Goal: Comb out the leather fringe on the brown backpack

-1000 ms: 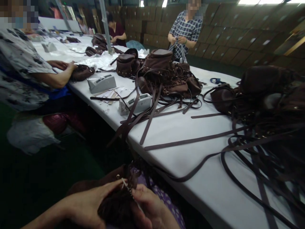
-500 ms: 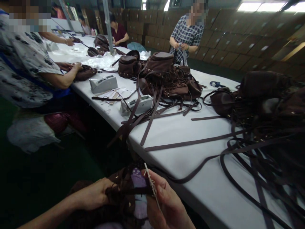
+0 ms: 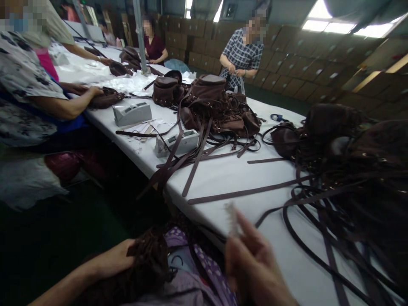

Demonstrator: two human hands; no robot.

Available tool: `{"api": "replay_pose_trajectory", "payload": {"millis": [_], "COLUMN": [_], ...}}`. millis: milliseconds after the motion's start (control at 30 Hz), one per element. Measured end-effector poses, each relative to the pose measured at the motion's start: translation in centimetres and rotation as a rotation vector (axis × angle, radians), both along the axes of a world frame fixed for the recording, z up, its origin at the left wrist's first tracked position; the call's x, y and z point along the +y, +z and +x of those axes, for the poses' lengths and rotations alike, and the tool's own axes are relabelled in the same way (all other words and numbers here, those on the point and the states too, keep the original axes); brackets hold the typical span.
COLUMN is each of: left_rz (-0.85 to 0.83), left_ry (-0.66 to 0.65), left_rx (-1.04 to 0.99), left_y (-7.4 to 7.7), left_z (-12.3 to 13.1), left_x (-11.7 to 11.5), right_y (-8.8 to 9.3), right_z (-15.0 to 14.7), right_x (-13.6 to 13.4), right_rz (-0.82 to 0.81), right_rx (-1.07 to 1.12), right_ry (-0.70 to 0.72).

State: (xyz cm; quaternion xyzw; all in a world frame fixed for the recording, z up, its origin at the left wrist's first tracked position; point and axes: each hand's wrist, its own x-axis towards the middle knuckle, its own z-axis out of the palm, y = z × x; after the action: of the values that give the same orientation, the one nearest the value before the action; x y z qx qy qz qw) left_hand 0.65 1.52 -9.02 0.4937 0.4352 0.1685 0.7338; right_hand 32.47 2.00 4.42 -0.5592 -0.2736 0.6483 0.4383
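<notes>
My left hand (image 3: 123, 257) lies at the brown bag (image 3: 149, 259) in my lap, its fingers hidden among the bag's dark folds. Over the table's near edge, my right hand (image 3: 251, 255) is raised, blurred, with fingers pinched round a small pale strip (image 3: 232, 219). Its edge looks toothed. Between the two hands, purple dotted cloth and grey clothing show. A long brown strap (image 3: 248, 193) lies on the white table beyond my right hand.
Brown bags with trailing straps are heaped mid-table (image 3: 207, 95) and at the right (image 3: 344, 131). Two grey tape dispensers (image 3: 132, 114) (image 3: 177, 142) stand near the left edge. Several people are around the table; cartons (image 3: 287, 63) are stacked behind.
My right hand has moved away from the bag, to the right, with the pale strip. The bag has shifted left with my left hand, uncovering more purple cloth. The view has turned slightly.
</notes>
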Motion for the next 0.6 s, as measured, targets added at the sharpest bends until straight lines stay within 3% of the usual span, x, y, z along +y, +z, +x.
{"api": "replay_pose_trajectory", "payload": {"millis": [100, 200, 333, 433, 533, 600], "left_rz": [-0.014, -0.083, -0.153, -0.160, -0.154, -0.127], "left_ry": [0.081, 0.115, 0.057, -0.003, -0.042, 0.021], "left_rx": [-0.034, -0.073, -0.113, -0.178, -0.147, 0.032], "left_y": [0.3, 0.2, 0.9, 1.8, 1.9, 1.1], "left_z": [-0.3, -0.5, -0.2, -1.0, -4.8, -8.5], "left_x": [0.6, 0.8, 1.0, 1.6, 2.3, 2.1], "right_y": [-3.1, -6.5, -10.1, -12.2, -13.5, -14.2], "right_z": [-3.4, -6.6, -9.3, -10.0, -9.6, -9.0], "right_x": [0.4, 0.0, -0.2, 0.3, 0.8, 0.9], "right_rz": [0.139, 0.248, 0.361, 0.247, 0.137, 0.078], "right_rx": [-0.050, -0.258, -0.492, -0.261, -0.013, 0.049], "right_ry": [0.425, 0.599, 0.588, 0.576, 0.532, 0.491]}}
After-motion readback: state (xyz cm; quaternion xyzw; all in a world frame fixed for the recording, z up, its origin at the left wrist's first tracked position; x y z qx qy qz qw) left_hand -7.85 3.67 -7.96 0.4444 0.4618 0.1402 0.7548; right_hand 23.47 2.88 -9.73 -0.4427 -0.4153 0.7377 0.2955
